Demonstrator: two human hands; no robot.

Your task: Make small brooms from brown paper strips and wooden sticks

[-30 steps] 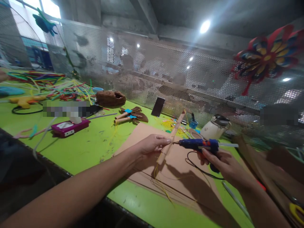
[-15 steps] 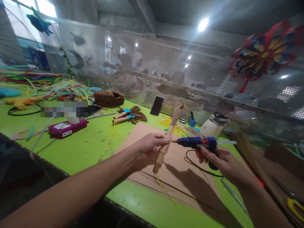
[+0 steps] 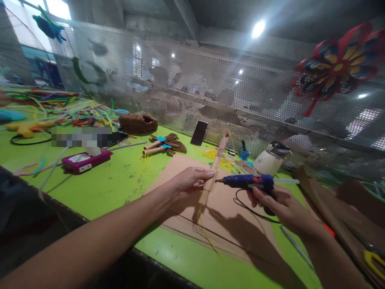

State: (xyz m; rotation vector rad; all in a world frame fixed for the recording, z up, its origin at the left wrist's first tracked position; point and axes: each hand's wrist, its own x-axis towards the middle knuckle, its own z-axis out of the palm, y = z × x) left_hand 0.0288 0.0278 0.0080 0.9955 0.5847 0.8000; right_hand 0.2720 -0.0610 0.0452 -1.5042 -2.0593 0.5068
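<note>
My left hand (image 3: 192, 179) pinches a slim tan paper tube (image 3: 217, 162), tilted up and away, with yellow strings (image 3: 207, 235) trailing from its lower end. In my right hand (image 3: 275, 200) is a blue glue gun (image 3: 248, 181), my fingers wrapped round its handle. Its nozzle points left at the tube's side, close to it; I cannot tell whether they touch. A clear glue stick (image 3: 287, 182) sticks out of the gun's back. Beneath both hands lies brown cardboard (image 3: 177, 172) on the green table (image 3: 120, 192).
Two similar tubes with brown leaf-like pieces (image 3: 164, 145) lie behind the cardboard, near a dark phone-like slab (image 3: 199, 133). A white jug (image 3: 272, 157) stands back right. A purple box (image 3: 86, 160) sits left, yellow-handled scissors (image 3: 374, 263) right. Perforated mesh (image 3: 186, 84) borders the table.
The tube has turned slightly in my left hand, and its upper end now looks narrower. The glue gun's nozzle has shifted slightly left and down.
</note>
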